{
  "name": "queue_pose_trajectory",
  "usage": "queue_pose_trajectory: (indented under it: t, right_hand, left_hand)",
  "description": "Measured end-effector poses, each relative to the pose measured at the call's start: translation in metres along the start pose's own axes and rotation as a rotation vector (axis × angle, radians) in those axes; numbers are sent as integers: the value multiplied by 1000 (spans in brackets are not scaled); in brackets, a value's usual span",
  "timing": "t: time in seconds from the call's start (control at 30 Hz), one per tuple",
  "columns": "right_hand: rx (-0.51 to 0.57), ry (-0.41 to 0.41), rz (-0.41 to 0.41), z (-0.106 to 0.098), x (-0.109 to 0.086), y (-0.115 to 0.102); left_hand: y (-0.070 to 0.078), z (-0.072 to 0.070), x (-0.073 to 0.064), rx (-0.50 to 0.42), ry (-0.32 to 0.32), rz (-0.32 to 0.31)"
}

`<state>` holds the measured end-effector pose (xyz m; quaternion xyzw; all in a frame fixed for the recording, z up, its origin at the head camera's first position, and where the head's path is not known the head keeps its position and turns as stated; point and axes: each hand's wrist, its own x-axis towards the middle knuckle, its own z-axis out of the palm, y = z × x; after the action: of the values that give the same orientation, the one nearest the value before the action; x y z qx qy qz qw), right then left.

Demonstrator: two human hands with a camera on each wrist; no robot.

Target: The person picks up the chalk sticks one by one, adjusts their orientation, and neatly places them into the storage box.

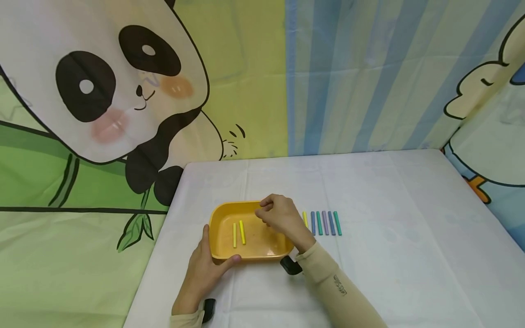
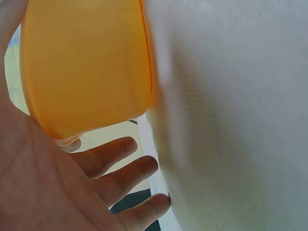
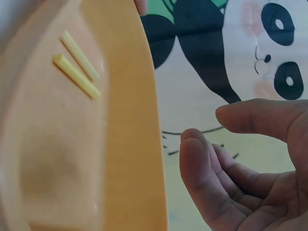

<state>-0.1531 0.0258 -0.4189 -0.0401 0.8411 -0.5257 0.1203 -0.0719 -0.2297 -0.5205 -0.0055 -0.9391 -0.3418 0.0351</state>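
An orange-yellow plastic tray (image 1: 262, 253) stands on the white table. My left hand (image 1: 203, 269) grips its left end, thumb at the front rim and index finger along the left side; in the left wrist view the other fingers (image 2: 126, 178) spread below the tray (image 2: 86, 62). Two short yellow sticks (image 1: 234, 235) (image 3: 77, 77) lie side by side inside, toward the left. Over the tray's back right part hovers my right hand (image 1: 283, 218), its fingers loosely bent. The right wrist view shows a gap between thumb and index finger (image 3: 262, 115), with nothing held.
Right of the tray, a row of short sticks lies on the white cloth (image 1: 393, 255): a yellow stick (image 1: 305, 219), then several blue, green and purple sticks (image 1: 325, 222). The right forearm passes in front of them. A panda-printed curtain (image 1: 246, 82) hangs behind the table.
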Motion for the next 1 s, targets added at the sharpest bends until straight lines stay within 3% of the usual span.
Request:
queue_pose_trajectory:
  t: [0.5,1.0]
  right_hand:
    - [-1,126,15,-46,-8,17]
    - [41,157,112,-82,-18,47]
  left_hand:
    - [3,-2,0,-3,-9,-18]
    - [1,0,-1,-5,-4,-12]
